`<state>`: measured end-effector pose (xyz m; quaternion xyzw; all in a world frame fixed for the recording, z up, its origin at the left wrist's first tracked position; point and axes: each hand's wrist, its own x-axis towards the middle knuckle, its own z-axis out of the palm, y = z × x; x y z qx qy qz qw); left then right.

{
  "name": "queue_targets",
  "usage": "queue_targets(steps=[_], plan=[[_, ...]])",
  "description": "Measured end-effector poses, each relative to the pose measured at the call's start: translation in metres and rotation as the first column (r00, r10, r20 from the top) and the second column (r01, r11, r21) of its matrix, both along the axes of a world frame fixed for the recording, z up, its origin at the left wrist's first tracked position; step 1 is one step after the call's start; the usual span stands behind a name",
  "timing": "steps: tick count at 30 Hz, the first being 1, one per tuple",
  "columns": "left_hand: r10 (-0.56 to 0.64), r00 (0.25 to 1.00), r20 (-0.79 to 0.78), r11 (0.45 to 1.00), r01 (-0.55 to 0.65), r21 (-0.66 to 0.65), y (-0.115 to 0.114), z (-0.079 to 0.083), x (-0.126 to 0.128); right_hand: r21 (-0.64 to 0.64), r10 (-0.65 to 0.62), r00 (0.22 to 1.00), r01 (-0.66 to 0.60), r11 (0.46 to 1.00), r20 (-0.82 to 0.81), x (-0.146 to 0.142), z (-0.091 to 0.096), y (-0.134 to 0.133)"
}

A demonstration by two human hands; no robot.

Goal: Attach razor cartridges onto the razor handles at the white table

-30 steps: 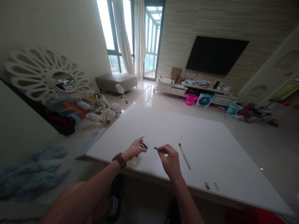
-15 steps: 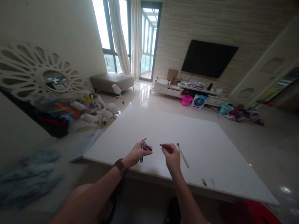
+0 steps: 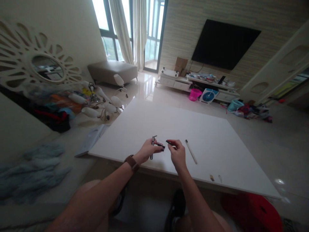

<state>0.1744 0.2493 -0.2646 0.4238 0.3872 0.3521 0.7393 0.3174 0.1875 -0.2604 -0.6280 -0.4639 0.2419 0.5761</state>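
My left hand [image 3: 147, 150] is closed around a dark pen body with a metal clip [image 3: 152, 147], held upright above the near edge of the white table [image 3: 217, 135]. My right hand [image 3: 177, 153] pinches a short dark pen part [image 3: 168, 142], its tip pointing left toward the piece in my left hand. The two pieces are a small gap apart. A brown watch band [image 3: 131, 162] sits on my left wrist.
A thin white stick [image 3: 191, 151] lies on the table just right of my right hand. Two small bits [image 3: 215, 177] rest near the front edge. Left of the table lie a blue-grey booklet [image 3: 91, 144], a chandelier [image 3: 101, 103] and a red stool [image 3: 251, 206].
Both hands have moved closer together, and the pen piece in my left hand has turned upright. The camera view has tilted down slightly.
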Motion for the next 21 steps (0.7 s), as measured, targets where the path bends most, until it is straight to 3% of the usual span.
queue_targets(steps=[8, 15, 21], plan=[[-0.036, 0.999, -0.001, 0.999, 0.036, -0.007, -0.0007, -0.0008, -0.0026, -0.024, 0.016, 0.997, -0.014, 1.0, 0.077, -0.0008, -0.0004, -0.0038], [-0.04, 0.999, -0.004, 0.999, 0.041, 0.015, -0.0022, 0.0023, -0.0008, -0.047, 0.109, 0.973, -0.102, 0.994, 0.205, -0.0035, 0.0069, -0.0083], [-0.039, 0.999, -0.026, 0.999, 0.04, 0.017, 0.0001, -0.0007, 0.0004, -0.025, 0.068, 0.967, -0.064, 0.998, 0.247, -0.0007, 0.0073, -0.0074]])
